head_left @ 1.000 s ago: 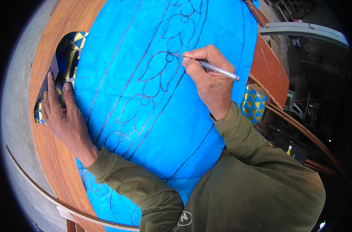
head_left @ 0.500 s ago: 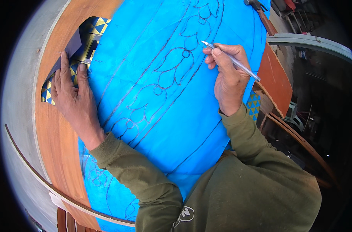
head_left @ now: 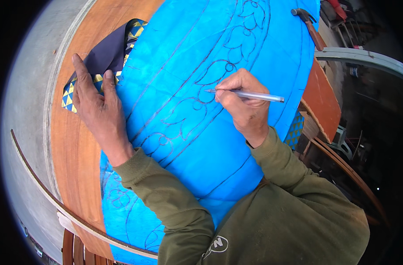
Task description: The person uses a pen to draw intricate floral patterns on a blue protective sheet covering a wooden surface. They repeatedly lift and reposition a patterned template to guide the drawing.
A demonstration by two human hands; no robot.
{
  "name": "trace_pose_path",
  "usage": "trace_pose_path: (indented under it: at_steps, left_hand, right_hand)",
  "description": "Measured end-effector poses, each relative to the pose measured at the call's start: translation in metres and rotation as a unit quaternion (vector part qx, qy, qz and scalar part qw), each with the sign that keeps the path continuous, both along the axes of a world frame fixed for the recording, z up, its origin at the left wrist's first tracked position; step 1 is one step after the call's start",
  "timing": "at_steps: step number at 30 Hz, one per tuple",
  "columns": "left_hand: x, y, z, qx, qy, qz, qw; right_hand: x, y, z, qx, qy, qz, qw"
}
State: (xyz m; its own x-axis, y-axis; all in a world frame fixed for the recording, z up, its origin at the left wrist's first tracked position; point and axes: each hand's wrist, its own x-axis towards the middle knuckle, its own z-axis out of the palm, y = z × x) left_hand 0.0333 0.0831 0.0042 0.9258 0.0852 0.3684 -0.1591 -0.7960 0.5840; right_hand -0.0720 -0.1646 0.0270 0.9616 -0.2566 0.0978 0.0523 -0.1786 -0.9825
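A clear-barrelled pen (head_left: 259, 95) is pinched in my right hand (head_left: 248, 106), its tip at the drawn leaf pattern (head_left: 183, 112) on a large blue sheet (head_left: 210, 159). Dark lines run slantwise along the sheet, with leaf and circle shapes between them. My left hand (head_left: 99, 106) rests with fingers spread at the sheet's left edge, on a folded patterned piece (head_left: 110, 48) of dark purple, blue and yellow. Part of that piece lies hidden under the hand.
Under the sheet is a brown wooden board (head_left: 73, 168). A claw hammer (head_left: 308, 25) lies at the sheet's far right corner. A reddish-brown panel (head_left: 323, 99) sticks out on the right, beside a pale curved rail (head_left: 360, 58). A thin strip (head_left: 46, 192) crosses the lower left.
My right hand has moved left and nearer, bringing the pen from above the pattern's right side down to the leaf shapes. The view has shifted slightly; my left hand remains on the patterned piece.
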Motion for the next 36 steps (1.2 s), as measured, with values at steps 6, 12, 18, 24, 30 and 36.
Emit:
trace_pose_path:
  at_steps: [6, 12, 18, 24, 30, 36]
  left_hand:
    - [-0.001, -0.007, 0.006, -0.05, -0.024, 0.014, 0.998]
    - [-0.003, -0.006, 0.007, -0.092, 0.014, 0.027, 0.995]
    - [0.0, -0.001, 0.003, -0.072, 0.027, 0.008, 0.997]
    - [0.002, 0.004, -0.005, -0.028, -0.001, -0.012, 1.0]
    - [0.0, 0.002, -0.002, -0.016, 0.017, -0.001, 1.0]
    - [0.001, 0.004, -0.003, -0.003, 0.014, -0.007, 1.0]
  right_hand:
    - [0.001, 0.001, -0.005, 0.0, -0.007, -0.008, 1.0]
    - [0.001, -0.001, 0.002, -0.014, 0.029, 0.002, 0.999]
    - [0.0, -0.005, -0.002, -0.041, 0.016, 0.039, 0.998]
    - [0.006, 0.001, -0.007, -0.065, -0.037, 0.01, 0.997]
    - [0.005, 0.002, -0.008, -0.106, -0.045, -0.01, 0.993]
    - [0.002, 0.0, -0.001, -0.103, -0.004, 0.039, 0.994]
